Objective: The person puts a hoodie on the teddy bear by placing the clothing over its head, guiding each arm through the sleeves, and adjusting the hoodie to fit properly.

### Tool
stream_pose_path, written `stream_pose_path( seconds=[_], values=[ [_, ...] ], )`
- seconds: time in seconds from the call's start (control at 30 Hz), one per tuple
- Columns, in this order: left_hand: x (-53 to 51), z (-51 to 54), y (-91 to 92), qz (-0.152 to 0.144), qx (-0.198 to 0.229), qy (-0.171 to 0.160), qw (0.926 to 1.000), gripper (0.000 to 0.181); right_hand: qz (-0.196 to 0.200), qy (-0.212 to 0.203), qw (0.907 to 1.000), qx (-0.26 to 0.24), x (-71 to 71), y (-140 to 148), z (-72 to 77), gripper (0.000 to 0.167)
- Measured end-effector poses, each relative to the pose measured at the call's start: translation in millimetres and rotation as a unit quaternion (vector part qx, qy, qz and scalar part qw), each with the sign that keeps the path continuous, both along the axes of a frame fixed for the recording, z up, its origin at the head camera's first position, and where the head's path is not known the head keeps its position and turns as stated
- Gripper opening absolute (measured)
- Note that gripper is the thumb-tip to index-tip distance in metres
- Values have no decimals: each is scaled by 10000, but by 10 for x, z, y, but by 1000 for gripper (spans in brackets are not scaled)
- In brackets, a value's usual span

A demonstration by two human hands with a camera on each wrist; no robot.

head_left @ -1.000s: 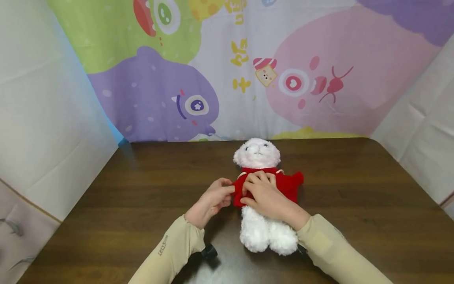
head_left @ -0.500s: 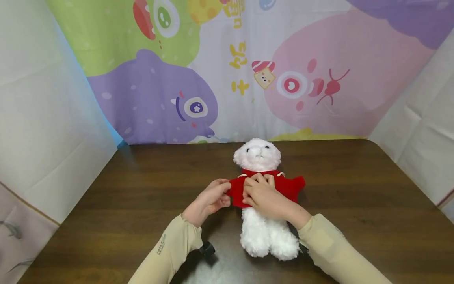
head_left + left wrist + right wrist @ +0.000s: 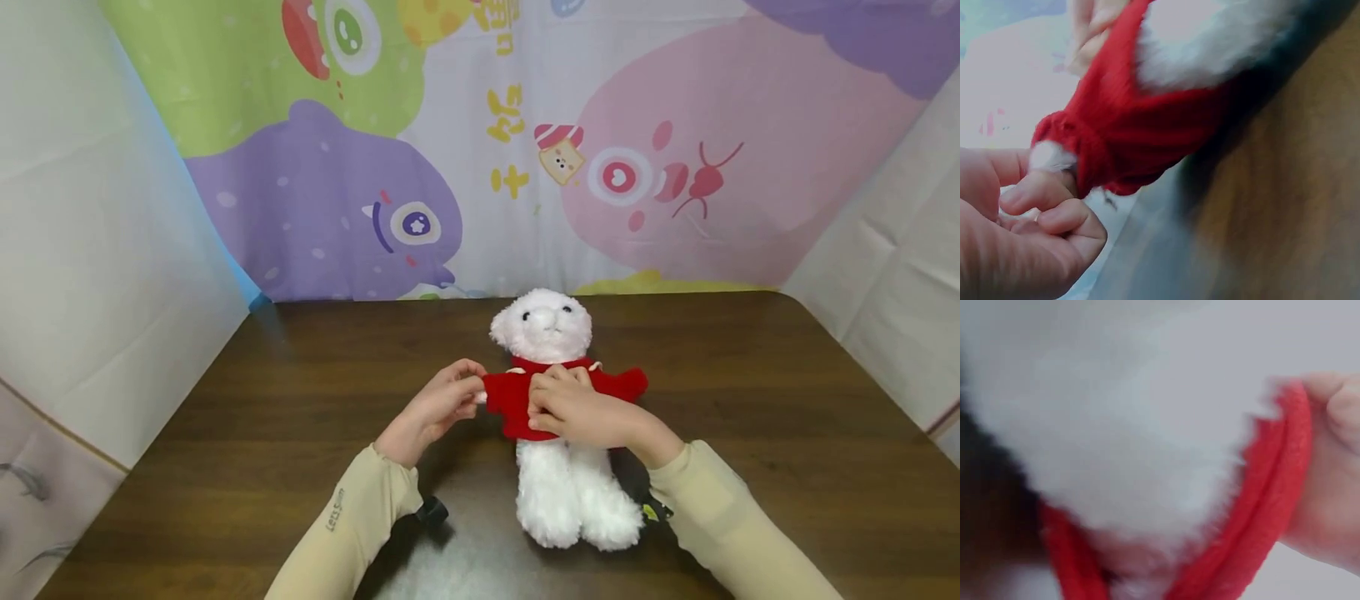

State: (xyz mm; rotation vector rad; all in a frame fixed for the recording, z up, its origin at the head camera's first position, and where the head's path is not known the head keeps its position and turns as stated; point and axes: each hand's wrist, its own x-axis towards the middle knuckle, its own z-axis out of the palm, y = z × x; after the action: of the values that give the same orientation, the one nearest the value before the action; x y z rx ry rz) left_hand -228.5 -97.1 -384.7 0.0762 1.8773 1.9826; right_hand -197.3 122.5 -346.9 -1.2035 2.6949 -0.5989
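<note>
A white fluffy plush bear [image 3: 547, 492] lies on its back on the table, wearing a red sweater [image 3: 517, 408] with pale cord ends at the collar. My left hand [image 3: 438, 408] pinches the bear's white paw tip [image 3: 1052, 156], which pokes out of the sleeve cuff [image 3: 1063, 128]. Over the chest, my right hand [image 3: 588, 412] grips the sweater's front with curled fingers. In the right wrist view, the red hem [image 3: 1272, 487] runs along that hand, with blurred white fur filling much of the picture. The other sleeve [image 3: 628, 383] sticks out to the right, its end covered.
The dark brown wooden table [image 3: 315, 375] spreads around the bear. Behind it hangs a cartoon-printed curtain [image 3: 510, 167], with white cloth panels [image 3: 97, 208] at the sides. A black wrist camera [image 3: 432, 510] sits by my left sleeve.
The left-side sleeve has been stretched outward, and a white paw tip now shows at its cuff. My left hand has shifted slightly left; my right hand has moved a little right.
</note>
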Motion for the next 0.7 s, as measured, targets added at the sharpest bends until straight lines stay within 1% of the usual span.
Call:
stream_pose_path(
  seconds=[0.07,0.13,0.23,0.27,0.33,0.43,0.5,0.6,0.67,0.7],
  values=[
    [-21,15,-71,-155,-30,23,9999,15,154,-158,9997,47,6,37,35,11],
    [-42,18,-123,-278,-76,-9,9996,14,226,-277,9994,35,14,74,65,12],
    [-53,17,-149,-485,-247,99,9985,14,180,-302,9994,-59,20,92,80,12],
    [-52,17,-142,-486,-378,180,9979,14,129,-268,9995,-112,20,87,78,12],
    [-41,27,-118,-365,-727,420,9958,15,6,-147,9997,-185,16,61,67,11],
    [-4,53,-76,-75,-1345,804,9876,22,-188,-2,9996,-207,14,19,47,11],
    [27,80,-46,38,-1603,982,9822,26,-294,44,9993,-225,15,-4,39,10],
    [58,91,-2,3,-1893,1355,9725,29,-389,227,9987,-248,15,-30,12,10],
    [79,92,30,-42,-2109,1665,9632,25,-485,428,9972,-367,7,-55,-23,10],
    [91,93,44,-70,-2249,1841,9568,21,-560,561,9958,-469,-2,-72,-48,10]
  ],
)
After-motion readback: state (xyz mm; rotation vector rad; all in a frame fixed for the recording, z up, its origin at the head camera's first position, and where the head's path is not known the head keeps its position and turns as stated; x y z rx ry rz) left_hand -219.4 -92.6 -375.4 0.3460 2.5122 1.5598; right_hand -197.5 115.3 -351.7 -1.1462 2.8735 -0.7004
